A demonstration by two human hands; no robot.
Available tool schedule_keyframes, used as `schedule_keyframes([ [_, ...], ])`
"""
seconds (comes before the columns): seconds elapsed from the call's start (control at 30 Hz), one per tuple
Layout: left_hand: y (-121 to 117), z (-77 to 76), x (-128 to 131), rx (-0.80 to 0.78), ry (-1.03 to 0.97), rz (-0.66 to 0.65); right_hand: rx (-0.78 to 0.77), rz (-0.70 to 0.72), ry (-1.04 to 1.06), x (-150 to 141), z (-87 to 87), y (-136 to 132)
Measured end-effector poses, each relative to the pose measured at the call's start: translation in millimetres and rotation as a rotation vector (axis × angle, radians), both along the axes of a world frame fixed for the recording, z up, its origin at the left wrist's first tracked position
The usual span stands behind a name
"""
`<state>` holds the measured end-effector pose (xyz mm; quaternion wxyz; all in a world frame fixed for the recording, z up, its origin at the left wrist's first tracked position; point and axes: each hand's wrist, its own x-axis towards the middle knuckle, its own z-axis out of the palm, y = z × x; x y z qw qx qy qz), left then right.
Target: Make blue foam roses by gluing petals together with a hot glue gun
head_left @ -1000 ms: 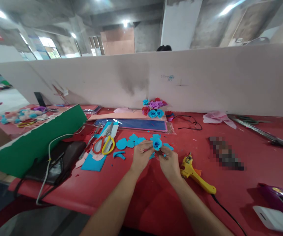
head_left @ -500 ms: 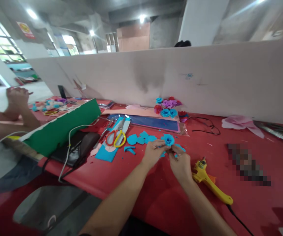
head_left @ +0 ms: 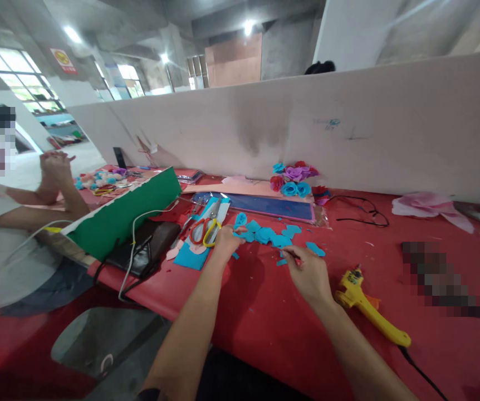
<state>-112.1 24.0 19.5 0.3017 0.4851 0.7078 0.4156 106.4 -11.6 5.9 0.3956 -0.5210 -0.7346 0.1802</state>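
Note:
My left hand [head_left: 226, 245] is closed around the base of a blue paper flower [head_left: 240, 220], held left of the loose petals; its stem end is hidden by my fingers. Several blue petals [head_left: 265, 235] lie in a loose row on the red table between my hands. My right hand [head_left: 309, 270] has thumb and fingers pinched together at the near right edge of that row. Whether a petal is between those fingertips cannot be made out. Just below them rests a small blue scrap [head_left: 282, 262]. A yellow glue gun [head_left: 369, 309] lies right of my right hand.
Red-and-yellow-handled scissors [head_left: 206, 231] lie on blue paper [head_left: 190, 258] at left. Behind the petals are a blue plastic-wrapped pack [head_left: 265, 208] and finished paper flowers [head_left: 296, 172]. A green board [head_left: 127, 211] separates a seated person's side. A dark bag [head_left: 156, 239] and cable sit nearby.
My hands have parted. The left carried the flower leftward, away from the right hand, which has let go of it and lowered to the petals. The view has turned slightly left.

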Motion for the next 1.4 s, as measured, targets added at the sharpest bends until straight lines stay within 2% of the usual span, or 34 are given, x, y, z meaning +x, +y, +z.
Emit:
schedule_keyframes([
  [0.13,3,-13.9,2,0.022,0.221,0.015,0.041,0.060,-0.020,-4,-0.7,-4],
  [0.27,7,-14.7,6,0.088,0.250,0.026,0.021,0.072,-0.004,-5,-1.7,-4],
  [0.33,5,-11.8,9,0.140,0.082,0.039,-0.015,0.059,0.047,-5,-2.5,-2],
  [0.4,1,-7.3,16,0.176,-0.259,0.068,-0.099,0.048,0.160,-5,-3.8,0],
  [0.47,-5,-1.9,28,0.107,-0.541,0.000,-0.203,0.041,0.336,-7,-5.0,2],
  [0.53,-12,3.7,43,0.060,-0.731,-0.060,-0.281,0.044,0.528,-8,-5.1,4],
  [0.63,-20,10.3,64,-0.002,-0.835,-0.108,-0.331,0.079,0.733,-10,-2.1,6],
  [0.8,-23,15.5,83,-0.015,-0.850,-0.140,-0.357,0.105,0.811,-6,4.7,6],
  [0.87,-21,15.3,83,-0.013,-0.792,-0.174,-0.378,0.117,0.781,-4,5.7,6],
  [0.97,-17,10.8,75,0.013,-0.663,-0.303,-0.367,0.138,0.665,-3,4.8,7],
  [1.07,-17,3.6,66,0.000,-0.585,-0.384,-0.277,0.118,0.539,-2,4.2,7],
  [1.17,-20,0.4,61,-0.008,-0.529,-0.485,-0.207,0.041,0.408,5,8.9,-1],
  [1.3,-24,3.7,63,-0.105,-0.527,-0.469,-0.085,-0.122,0.077,40,22.5,-28],
  [1.37,-25,5.2,67,-0.161,-0.538,-0.458,-0.015,-0.227,-0.183,65,28.2,-45],
  [1.4,-26,5.2,69,-0.188,-0.546,-0.460,-0.028,-0.299,-0.323,77,30.0,-53],
])
